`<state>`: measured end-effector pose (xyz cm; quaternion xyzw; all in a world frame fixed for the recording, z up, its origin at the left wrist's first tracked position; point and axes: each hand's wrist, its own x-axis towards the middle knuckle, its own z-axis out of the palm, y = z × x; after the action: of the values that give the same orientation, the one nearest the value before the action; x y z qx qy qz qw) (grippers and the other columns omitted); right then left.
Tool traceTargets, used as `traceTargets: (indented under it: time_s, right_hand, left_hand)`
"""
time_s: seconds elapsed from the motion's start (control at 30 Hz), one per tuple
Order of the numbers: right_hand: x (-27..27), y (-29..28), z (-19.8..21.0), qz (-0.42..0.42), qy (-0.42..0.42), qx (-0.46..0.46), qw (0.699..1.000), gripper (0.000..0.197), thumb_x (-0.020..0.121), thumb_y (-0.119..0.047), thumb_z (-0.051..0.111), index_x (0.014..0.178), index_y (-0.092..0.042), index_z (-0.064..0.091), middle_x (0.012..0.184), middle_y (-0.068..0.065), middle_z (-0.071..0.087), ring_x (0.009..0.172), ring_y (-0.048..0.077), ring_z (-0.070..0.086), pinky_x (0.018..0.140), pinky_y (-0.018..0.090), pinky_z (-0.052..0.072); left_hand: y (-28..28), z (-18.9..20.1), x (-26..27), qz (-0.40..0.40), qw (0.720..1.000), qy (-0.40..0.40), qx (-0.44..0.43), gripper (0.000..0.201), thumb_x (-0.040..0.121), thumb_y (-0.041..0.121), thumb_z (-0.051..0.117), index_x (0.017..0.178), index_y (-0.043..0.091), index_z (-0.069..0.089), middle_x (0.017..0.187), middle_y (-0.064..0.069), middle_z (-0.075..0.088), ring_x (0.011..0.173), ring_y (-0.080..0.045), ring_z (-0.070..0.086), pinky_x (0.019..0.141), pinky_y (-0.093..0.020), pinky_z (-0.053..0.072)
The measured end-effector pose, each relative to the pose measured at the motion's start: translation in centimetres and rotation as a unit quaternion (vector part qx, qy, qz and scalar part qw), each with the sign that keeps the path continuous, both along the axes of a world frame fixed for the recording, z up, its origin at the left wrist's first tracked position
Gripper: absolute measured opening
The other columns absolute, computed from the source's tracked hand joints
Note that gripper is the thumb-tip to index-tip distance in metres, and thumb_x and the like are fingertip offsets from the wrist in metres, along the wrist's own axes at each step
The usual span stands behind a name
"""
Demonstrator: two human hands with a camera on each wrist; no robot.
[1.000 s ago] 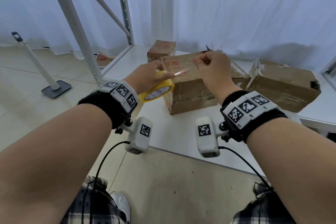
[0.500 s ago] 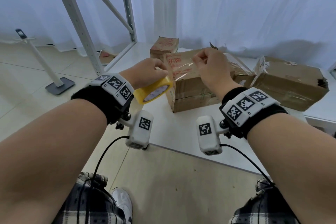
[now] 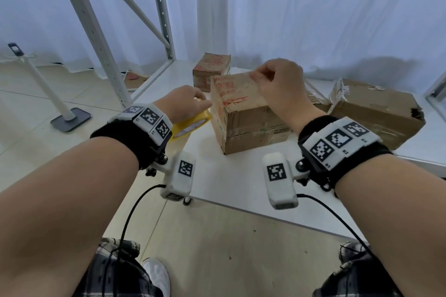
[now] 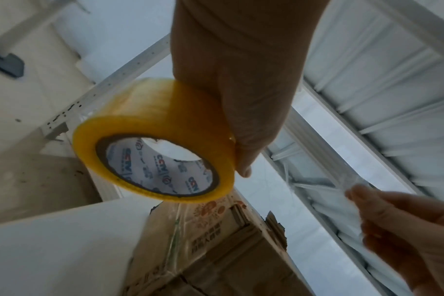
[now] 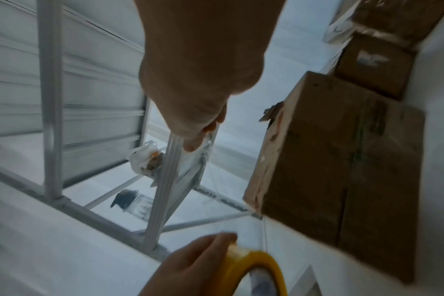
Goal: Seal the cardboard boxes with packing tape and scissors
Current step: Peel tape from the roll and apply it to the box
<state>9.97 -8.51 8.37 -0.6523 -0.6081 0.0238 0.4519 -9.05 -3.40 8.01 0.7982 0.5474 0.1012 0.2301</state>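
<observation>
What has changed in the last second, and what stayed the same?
The right hand drew the clear tape strip longer, away from the yellow packing tape roll, which the left hand lowered beside the brown cardboard box with red print. Both grips stayed; the boxes did not move.

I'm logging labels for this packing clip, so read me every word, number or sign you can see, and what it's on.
"R1": on the right wristband, under a square marker.
"R2": same wristband, under the next marker.
Left wristband: tiny labels, unreadable.
Tape roll: blue logo print inside the core, too blurred to read.
Middle box: red print, unreadable.
Small box behind it: red print, unreadable.
</observation>
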Motion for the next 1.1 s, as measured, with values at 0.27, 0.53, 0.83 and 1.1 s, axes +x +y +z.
traceTargets:
  time_s: [0.27, 0.53, 0.83, 1.1]
  right_hand:
    - [2.7, 1.8, -2.3, -0.032, 0.143, -0.135, 0.98, 0.022, 0.092, -0.026, 0.064, 0.088, -0.004, 0.067, 0.078, 0.0, 0.062, 0.074, 0.012, 0.055, 0.069, 0.024, 0.047]
    - [2.8, 3.0, -3.3, -0.029, 0.112, -0.167, 0.979, 0.021, 0.091, -0.02, 0.064, 0.079, -0.003, 0.069, 0.072, 0.002, 0.063, 0.073, 0.014, 0.056, 0.08, 0.036, 0.051]
    - [3.3, 3.3, -4.2, -0.058, 0.007, -0.163, 0.985, 0.021, 0.093, -0.024, 0.061, 0.086, -0.007, 0.071, 0.085, -0.001, 0.061, 0.093, 0.008, 0.051, 0.077, 0.023, 0.035]
    - [3.1, 3.6, -4.3, -0.059, -0.012, -0.144, 0.988, 0.019, 0.094, -0.029, 0.059, 0.088, -0.013, 0.066, 0.082, -0.007, 0.057, 0.083, 0.009, 0.053, 0.072, 0.025, 0.038]
  left_hand:
    - [0.6, 1.0, 0.9, -0.021, 0.999, 0.003, -0.041, 0.026, 0.099, 0.037, 0.048, 0.118, 0.021, 0.055, 0.106, 0.003, 0.046, 0.088, -0.016, 0.046, 0.072, -0.025, 0.036]
    - [1.8, 1.3, 1.7, -0.02, 0.995, 0.085, -0.038, 0.035, 0.101, 0.039, 0.041, 0.125, 0.017, 0.054, 0.118, -0.002, 0.054, 0.097, -0.018, 0.045, 0.081, -0.029, 0.033]
    - [3.2, 1.5, 2.2, -0.028, 0.994, 0.105, -0.019, 0.023, 0.097, 0.041, 0.05, 0.107, 0.021, 0.057, 0.095, 0.004, 0.051, 0.067, -0.005, 0.042, 0.054, -0.018, 0.029]
    - [4.3, 1.5, 2.1, -0.023, 0.994, 0.106, -0.016, 0.021, 0.095, 0.042, 0.055, 0.098, 0.022, 0.061, 0.081, 0.008, 0.051, 0.069, -0.005, 0.044, 0.056, -0.02, 0.03]
